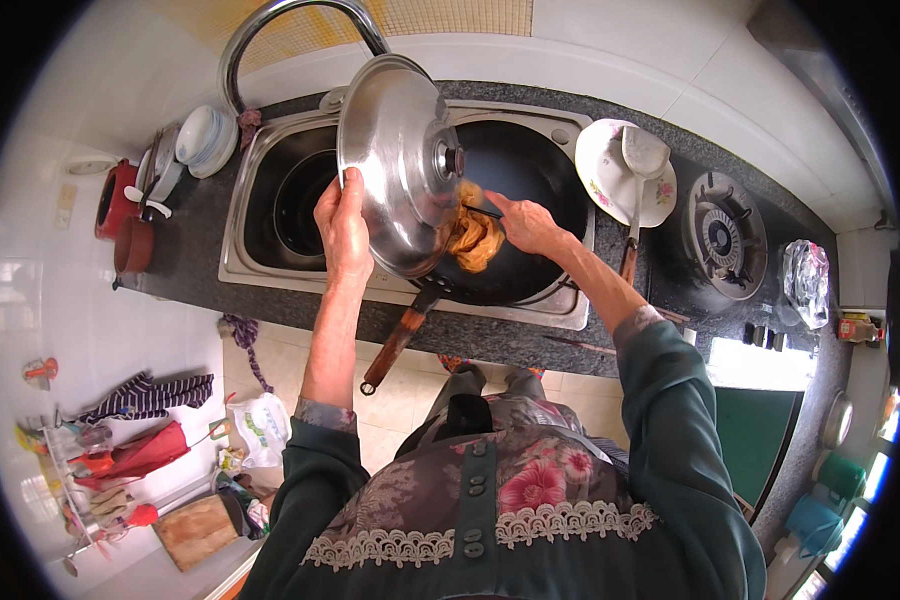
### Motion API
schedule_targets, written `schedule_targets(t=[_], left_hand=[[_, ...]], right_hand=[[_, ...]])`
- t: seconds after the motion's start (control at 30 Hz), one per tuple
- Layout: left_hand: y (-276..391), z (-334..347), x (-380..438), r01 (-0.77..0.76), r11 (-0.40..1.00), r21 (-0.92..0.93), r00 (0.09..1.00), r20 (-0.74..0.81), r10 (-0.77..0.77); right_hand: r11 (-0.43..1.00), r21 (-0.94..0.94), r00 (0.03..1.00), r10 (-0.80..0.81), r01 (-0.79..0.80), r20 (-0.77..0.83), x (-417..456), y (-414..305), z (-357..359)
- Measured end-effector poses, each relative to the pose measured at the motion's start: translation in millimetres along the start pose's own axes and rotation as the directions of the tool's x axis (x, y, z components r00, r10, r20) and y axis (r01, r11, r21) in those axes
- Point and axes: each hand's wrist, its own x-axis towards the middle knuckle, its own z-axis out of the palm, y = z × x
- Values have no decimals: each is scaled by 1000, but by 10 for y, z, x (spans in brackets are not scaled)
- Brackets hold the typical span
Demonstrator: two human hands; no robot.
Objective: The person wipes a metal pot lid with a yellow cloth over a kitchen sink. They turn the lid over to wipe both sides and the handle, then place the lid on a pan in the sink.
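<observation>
My left hand grips the rim of a domed steel wok lid with a dark knob, tilted on edge above the sink. Below it, a black wok with a wooden handle rests in the right basin of the steel sink. My right hand is over the wok, its fingers around a thin dark stick. At the stick's end is a crumpled orange-brown bundle, cloth-like, partly behind the lid. Whether the two are joined is hidden.
A curved faucet arches over the left basin, which holds a dark round pot. To the right, a metal spatula lies across a floral plate, beside a gas burner. A knife lies along the counter's front edge.
</observation>
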Motion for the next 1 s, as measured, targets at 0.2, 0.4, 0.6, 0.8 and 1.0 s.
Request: schedule_targets(t=[0.2,0.4,0.6,0.8,1.0], left_hand=[[12,23,3,-10,998,54,1000,21,9],[-12,-125,42,-14,989,144,999,49,7],[1,-18,34,-40,989,144,998,54,33],[31,-105,53,-21,995,102,1000,7,21],[22,-175,3,32,995,97,998,59,-38]], right_hand=[[976,-133,975,-147,170,167,435,217,331],[981,179,936,10,-78,353,570,-122,7],[985,88,972,-162,149,172,636,137,253],[967,238,992,-72,94,-101,356,96,214],[920,391,974,67,23,-215,345,5,8]])
